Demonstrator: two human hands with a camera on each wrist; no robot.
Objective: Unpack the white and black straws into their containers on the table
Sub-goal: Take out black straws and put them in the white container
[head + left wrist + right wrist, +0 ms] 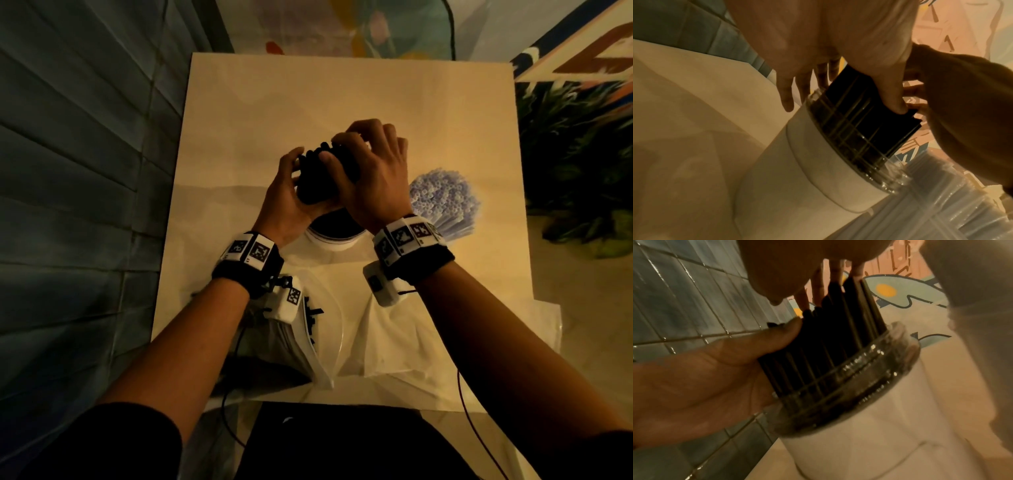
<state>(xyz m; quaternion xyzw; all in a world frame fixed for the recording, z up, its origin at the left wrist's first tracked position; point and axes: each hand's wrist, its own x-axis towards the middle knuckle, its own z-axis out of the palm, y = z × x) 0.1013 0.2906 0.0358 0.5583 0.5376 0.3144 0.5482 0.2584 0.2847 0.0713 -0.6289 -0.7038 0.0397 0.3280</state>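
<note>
Both grips clasp the black straws (320,178) — left hand (286,202) and right hand (371,171) curled round the bundle — its lower ends standing in the white container (334,240) on the surface (342,99), white straws (442,202) just beside.

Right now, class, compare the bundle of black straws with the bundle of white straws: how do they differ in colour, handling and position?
The black straws are dark; the white straws are pale.
The left hand and right hand both grip the black straws; nobody touches the white straws.
The black straws stand in the container at the table's middle; the white straws stand to its right.
Both bundles stand upright, ends up.
</note>
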